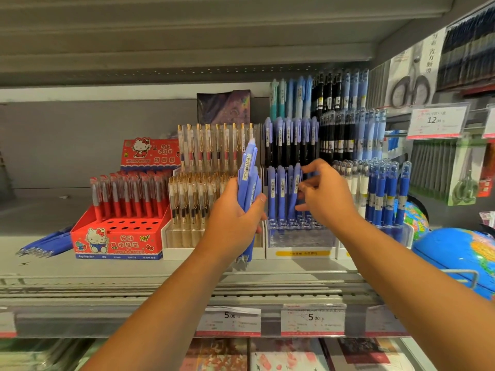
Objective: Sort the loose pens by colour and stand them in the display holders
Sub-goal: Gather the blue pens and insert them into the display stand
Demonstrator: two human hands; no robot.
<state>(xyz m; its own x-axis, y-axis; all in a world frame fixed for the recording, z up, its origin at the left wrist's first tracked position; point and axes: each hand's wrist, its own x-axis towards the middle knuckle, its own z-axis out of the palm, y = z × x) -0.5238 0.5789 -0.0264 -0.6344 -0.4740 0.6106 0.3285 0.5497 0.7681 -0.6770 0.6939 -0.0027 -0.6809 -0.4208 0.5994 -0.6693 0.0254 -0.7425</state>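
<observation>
On the shelf point(134, 266) straight ahead of us, our left hand point(235, 212) grips a bundle point(249, 180) of periwinkle pens. It is wrapped round the lower barrels, with the clicker ends up and the tips poking out below the palm. The bundle's long axis runs near upright, leaning a little right at the top, much as pens stand in the clear holder point(300, 239) just to its right. Our right hand point(325, 194) is the nearer one to that holder. It sits at the right end of the front row point(280, 191) of same-coloured pens, its fingers point(312, 167) curled toward the last pen there. We cannot tell whether they pinch that pen or only touch it, since the fingertips are blurred and overlap the barrels. Open holes show low in the holder, in front of the row and beneath the hand. So we judge the next pen must pass rightward from the bundle across a short gap and go down tip first. Some holes are hidden under the right hand, and how many pens the bundle holds is unclear. More loose pens point(45, 243), darker blue, lie flat at the far left beside a red box point(117, 236), well apart from both hands.
</observation>
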